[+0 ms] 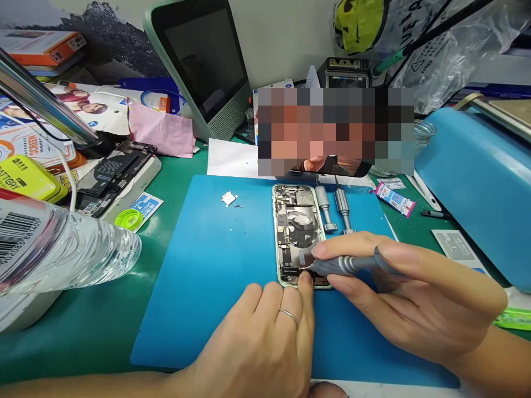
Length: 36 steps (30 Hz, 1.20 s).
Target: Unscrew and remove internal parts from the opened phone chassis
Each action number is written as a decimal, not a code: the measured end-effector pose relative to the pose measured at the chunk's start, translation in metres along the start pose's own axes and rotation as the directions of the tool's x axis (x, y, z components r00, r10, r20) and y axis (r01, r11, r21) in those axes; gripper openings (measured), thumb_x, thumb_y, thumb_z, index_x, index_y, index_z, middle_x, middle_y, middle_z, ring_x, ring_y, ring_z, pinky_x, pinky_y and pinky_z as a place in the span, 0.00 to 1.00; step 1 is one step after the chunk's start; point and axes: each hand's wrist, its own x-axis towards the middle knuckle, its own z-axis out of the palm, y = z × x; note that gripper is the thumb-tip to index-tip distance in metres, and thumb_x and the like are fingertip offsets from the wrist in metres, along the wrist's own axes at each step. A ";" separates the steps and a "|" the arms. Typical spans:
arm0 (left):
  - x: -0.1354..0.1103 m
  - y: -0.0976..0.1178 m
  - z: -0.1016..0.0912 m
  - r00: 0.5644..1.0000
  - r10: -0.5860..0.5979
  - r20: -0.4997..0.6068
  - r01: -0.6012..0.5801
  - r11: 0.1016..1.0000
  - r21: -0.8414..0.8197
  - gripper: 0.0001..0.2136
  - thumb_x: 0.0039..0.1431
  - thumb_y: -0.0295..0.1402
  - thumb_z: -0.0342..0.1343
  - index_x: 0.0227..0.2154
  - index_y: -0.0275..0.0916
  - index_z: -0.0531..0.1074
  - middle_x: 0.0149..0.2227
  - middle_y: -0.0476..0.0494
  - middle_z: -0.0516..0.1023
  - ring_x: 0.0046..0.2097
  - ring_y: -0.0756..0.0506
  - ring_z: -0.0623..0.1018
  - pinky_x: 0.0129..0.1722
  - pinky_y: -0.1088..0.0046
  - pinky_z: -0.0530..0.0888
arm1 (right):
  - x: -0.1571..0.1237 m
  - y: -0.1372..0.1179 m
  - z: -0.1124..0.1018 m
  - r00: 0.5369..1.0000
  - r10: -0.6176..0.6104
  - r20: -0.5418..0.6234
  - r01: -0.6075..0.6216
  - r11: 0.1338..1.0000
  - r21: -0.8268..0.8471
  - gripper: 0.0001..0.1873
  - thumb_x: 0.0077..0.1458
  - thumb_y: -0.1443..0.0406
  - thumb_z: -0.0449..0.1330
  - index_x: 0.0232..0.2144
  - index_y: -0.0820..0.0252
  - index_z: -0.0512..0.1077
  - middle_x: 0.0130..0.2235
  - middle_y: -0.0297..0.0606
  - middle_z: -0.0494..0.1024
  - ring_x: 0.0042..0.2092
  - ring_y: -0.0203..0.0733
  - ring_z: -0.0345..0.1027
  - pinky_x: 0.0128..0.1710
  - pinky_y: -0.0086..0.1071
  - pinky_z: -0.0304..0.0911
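An opened smartphone (301, 232) with a pale green frame lies on the blue mat (199, 265), its inner parts bare. My right hand (418, 298) is closed on a grey precision screwdriver (344, 265). The driver's thin tip points left at the phone's lower end, close to a black bar-shaped part (290, 271). My left hand (261, 337), with a ring on one finger, is closed, its fingers curled and side by side. Its index fingertip presses on the phone's bottom end, near the driver tip. Two more grey screwdrivers (325, 207) lie beside the phone's upper right.
Small metal pieces (228, 198) lie on the mat's upper left. A water bottle (62, 243) juts in at left, near another opened phone (112, 177). Behind stands a tilted screen device (199, 61). A blue machine (468, 188) borders the right. Beyond the phone, an area is pixelated.
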 end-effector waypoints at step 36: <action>-0.001 -0.001 0.003 0.998 0.037 -0.053 -0.034 0.998 0.045 0.34 0.67 0.56 0.42 0.50 0.26 0.75 0.36 0.36 0.79 0.32 0.42 0.71 0.30 0.63 0.61 | 0.008 0.003 -0.007 0.973 -0.186 0.139 0.199 0.976 -0.084 0.38 0.56 0.78 0.60 0.66 0.55 0.60 0.40 0.40 0.74 0.41 0.41 0.72 0.40 0.37 0.77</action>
